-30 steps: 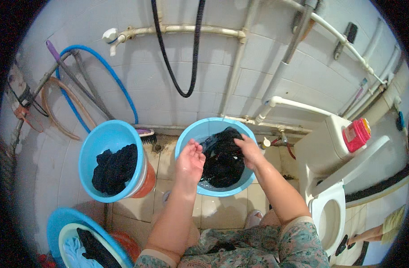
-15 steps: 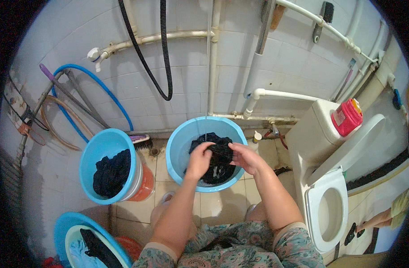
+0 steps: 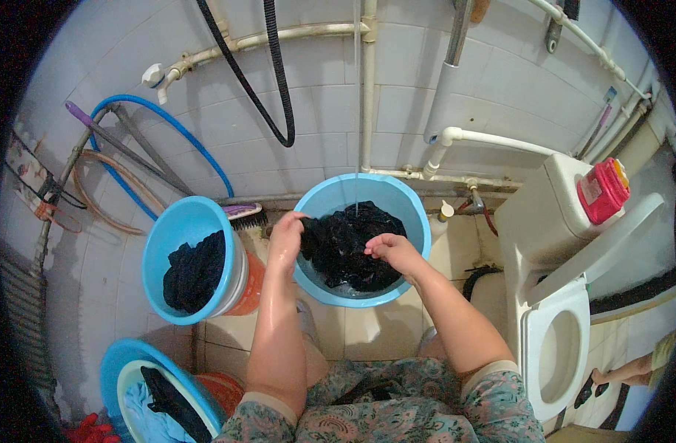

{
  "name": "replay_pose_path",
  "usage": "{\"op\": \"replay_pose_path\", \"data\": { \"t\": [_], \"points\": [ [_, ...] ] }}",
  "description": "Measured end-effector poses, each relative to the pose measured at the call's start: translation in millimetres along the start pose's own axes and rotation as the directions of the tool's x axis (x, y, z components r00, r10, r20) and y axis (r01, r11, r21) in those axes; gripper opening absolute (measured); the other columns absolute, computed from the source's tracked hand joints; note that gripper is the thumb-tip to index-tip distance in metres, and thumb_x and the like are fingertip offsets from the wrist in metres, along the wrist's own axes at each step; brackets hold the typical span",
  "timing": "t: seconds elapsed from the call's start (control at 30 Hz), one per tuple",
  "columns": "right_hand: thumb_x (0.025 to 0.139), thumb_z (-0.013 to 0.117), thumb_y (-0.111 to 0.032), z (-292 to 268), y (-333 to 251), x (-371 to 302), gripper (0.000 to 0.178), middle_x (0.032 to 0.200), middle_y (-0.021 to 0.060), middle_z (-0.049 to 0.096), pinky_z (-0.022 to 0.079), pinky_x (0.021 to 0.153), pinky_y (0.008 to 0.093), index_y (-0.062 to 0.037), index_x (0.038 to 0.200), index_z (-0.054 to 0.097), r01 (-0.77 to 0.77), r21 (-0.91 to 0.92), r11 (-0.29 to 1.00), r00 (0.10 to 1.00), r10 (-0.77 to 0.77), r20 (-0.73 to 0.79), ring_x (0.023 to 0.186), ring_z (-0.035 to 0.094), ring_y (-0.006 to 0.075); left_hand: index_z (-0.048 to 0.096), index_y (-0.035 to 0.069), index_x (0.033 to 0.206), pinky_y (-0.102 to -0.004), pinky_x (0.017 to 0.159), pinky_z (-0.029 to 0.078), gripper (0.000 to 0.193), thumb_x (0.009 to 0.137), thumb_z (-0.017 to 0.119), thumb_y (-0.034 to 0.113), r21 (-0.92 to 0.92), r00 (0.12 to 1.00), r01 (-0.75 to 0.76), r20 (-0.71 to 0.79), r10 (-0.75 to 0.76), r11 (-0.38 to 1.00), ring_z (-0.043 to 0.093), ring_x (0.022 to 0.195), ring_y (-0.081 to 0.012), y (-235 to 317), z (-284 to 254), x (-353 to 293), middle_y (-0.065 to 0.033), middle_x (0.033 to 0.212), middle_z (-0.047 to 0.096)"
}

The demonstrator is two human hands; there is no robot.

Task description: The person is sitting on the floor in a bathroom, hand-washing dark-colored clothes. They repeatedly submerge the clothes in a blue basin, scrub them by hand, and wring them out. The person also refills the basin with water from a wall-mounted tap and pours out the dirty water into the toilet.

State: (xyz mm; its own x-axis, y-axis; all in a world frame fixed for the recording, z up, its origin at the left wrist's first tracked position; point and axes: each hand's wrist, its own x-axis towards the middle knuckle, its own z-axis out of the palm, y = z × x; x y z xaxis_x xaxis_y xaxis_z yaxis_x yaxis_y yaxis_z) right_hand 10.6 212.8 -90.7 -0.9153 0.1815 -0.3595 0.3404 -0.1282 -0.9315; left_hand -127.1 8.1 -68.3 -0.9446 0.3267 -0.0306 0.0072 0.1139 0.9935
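A light blue basin (image 3: 419, 221) stands on the floor ahead of me, with a soaked black garment (image 3: 352, 244) bunched in it. At the basin's left rim my left hand (image 3: 285, 240) is closed on one edge of the garment, pulling it out to that side. My right hand (image 3: 394, 252) pinches the same cloth near the middle right of the basin, fingertips pressed together. A thin stream of water (image 3: 357, 159) falls from above onto the garment. Which part of the garment each hand grips is hard to make out.
To the left, a blue basin (image 3: 152, 255) with black cloth rests on a bucket. Nearer, another blue basin (image 3: 110, 369) holds a paler tub of clothes. A scrubbing brush (image 3: 245, 215) and a pump bottle (image 3: 441, 218) flank the front basin. A toilet (image 3: 533, 340) is at right.
My hands have spread apart: the left moved left to the rim, the right stayed over the cloth. The garment is spread wider. The view has shifted slightly.
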Motion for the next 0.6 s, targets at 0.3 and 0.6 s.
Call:
{"op": "replay_pose_path", "data": {
  "t": [0.3,0.6],
  "points": [
    [0.077,0.06,-0.021,-15.2,34.2,45.7,0.036,0.101,0.0117,0.06,0.046,0.08,0.0395,-0.0077,0.109,0.055,-0.094,-0.812,0.576,0.948,-0.197,-0.25,0.094,0.057,0.0299,0.063,0.009,0.081,-0.0415,0.074,0.046,0.018,0.079,0.047,0.018,0.707,0.958,-0.271,0.131,0.256,0.653,0.058,0.08,-0.0305,15.4,11.9,-26.7,-0.0129,0.085,0.061],
    [0.077,0.06,-0.033,15.5,58.0,106.3,0.044,0.111,0.0093,0.054,0.026,0.1,0.0453,-0.0078,0.113,0.055,-0.113,-0.972,-0.205,0.988,-0.124,-0.089,0.109,0.045,0.0262,0.058,0.011,0.098,-0.042,0.074,0.047,0.023,0.084,0.047,0.026,0.719,0.973,-0.203,0.223,0.056,0.664,0.059,0.086,-0.0315,50.0,8.5,-36.2,-0.012,0.095,0.061]
  ]
}}
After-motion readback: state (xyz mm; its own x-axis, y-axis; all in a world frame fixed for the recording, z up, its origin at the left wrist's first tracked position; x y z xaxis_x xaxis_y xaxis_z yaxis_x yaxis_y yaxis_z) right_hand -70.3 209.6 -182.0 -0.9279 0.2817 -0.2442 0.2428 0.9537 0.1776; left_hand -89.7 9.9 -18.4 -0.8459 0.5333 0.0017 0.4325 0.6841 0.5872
